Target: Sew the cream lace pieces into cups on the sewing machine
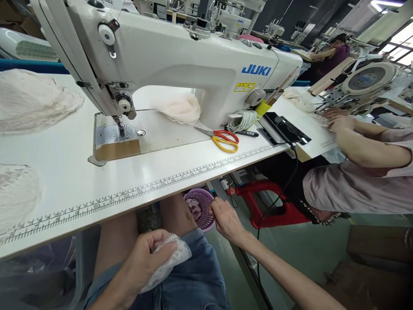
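Observation:
My left hand (151,254) is closed around a piece of white lace fabric (176,258), held over my lap. Below the table edge, my right hand (226,218) has its fingers curled at the right rim of a purple plastic basket (206,198). The fingertips are partly hidden there. Pinkish-white scraps (193,209) lie inside the basket, which is beside my knee. Above, on the white table, stands a JUKI sewing machine (180,56) with its presser foot (121,129) over the metal plate.
Scissors with red and yellow handles (222,140), a coiled white cord (242,120) and a black marker (248,134) lie by the machine. Cream fabric (183,110) rests behind the needle; more white pieces (35,101) lie left. A co-worker (355,172) sits at right near a red stool (274,206).

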### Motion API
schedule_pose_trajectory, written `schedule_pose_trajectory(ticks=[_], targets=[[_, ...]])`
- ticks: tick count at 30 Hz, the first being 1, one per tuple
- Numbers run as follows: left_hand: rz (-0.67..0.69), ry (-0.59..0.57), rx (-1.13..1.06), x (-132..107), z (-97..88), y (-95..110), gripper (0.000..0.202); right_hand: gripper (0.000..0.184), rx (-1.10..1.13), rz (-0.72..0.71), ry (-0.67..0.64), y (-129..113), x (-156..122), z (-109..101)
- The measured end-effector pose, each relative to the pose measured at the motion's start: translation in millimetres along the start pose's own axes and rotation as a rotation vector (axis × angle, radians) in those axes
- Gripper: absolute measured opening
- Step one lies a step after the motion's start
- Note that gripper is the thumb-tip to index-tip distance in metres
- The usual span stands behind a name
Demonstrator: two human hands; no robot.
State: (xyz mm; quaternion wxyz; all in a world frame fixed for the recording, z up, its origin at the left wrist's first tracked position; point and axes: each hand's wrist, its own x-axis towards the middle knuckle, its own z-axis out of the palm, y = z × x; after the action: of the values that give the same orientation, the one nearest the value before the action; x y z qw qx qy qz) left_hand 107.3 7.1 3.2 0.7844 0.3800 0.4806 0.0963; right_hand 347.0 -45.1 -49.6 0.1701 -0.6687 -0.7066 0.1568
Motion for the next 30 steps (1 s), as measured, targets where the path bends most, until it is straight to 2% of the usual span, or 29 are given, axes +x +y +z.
schedule_pose_trajectory(ticks=[2, 4, 5, 7, 9, 10, 13, 15, 17, 19, 21, 23, 25, 27, 30], targets=[[0.009, -0.001, 0.018, 0, 2.1, 2, 0.047, 0.023, 0.005, 0.017, -0.015, 0, -3, -4], [0.023, 0.01, 0.069, 2, 4.6, 3, 0.045, 0.017, 0.087, -0.018, -0.059, -13, -2, -12], [0.035, 0.014, 0.101, 2, 5.6, 2, 0.044, 0.017, 0.162, -0.064, -0.098, -23, 1, -16], [0.081, 0.014, 0.172, 3, 6.3, 0, 0.041, 0.025, 0.454, -0.169, -0.208, -42, 8, -23], [0.121, 0.013, 0.229, 4, 4.6, -4, 0.04, 0.014, 0.592, -0.205, -0.279, -56, 16, -28], [0.131, 0.018, 0.248, 4, 3.1, -6, 0.04, 0.009, 0.603, -0.199, -0.288, -60, 18, -29], [0.135, 0.033, 0.269, 5, -1.9, -13, 0.041, 0.017, 0.621, -0.157, -0.23, -64, 19, -33], [0.134, 0.02, 0.281, 6, -3.8, -15, 0.041, 0.022, 0.768, -0.136, -0.198, -62, 15, -36], [0.119, -0.001, 0.273, 6, -4.2, -13, 0.041, 0.027, 0.89, -0.081, -0.223, -55, 9, -38], [0.088, -0.016, 0.231, 5, -3.9, -10, 0.041, 0.028, 0.809, -0.005, -0.298, -41, 7, -39], [0.065, -0.022, 0.171, 3, -3.6, -5, 0.042, 0.029, 0.614, 0.057, -0.345, -23, 8, -39], [0.053, -0.037, 0.125, 0, -3.3, -2, 0.042, 0.034, 0.471, 0.093, -0.325, -6, 10, -38], [0.059, -0.051, 0.103, -3, -2.8, 1, 0.043, 0.035, 0.382, 0.112, -0.277, -2, 11, -38], [0.066, -0.055, 0.105, -4, -2.3, 2, 0.044, 0.027, 0.312, 0.103, -0.251, -13, 7, -39], [0.058, -0.055, 0.112, -4, -4.7, 3, 0.044, 0.011, 0.322, -0.035, -0.312, -52, -7, -46]])
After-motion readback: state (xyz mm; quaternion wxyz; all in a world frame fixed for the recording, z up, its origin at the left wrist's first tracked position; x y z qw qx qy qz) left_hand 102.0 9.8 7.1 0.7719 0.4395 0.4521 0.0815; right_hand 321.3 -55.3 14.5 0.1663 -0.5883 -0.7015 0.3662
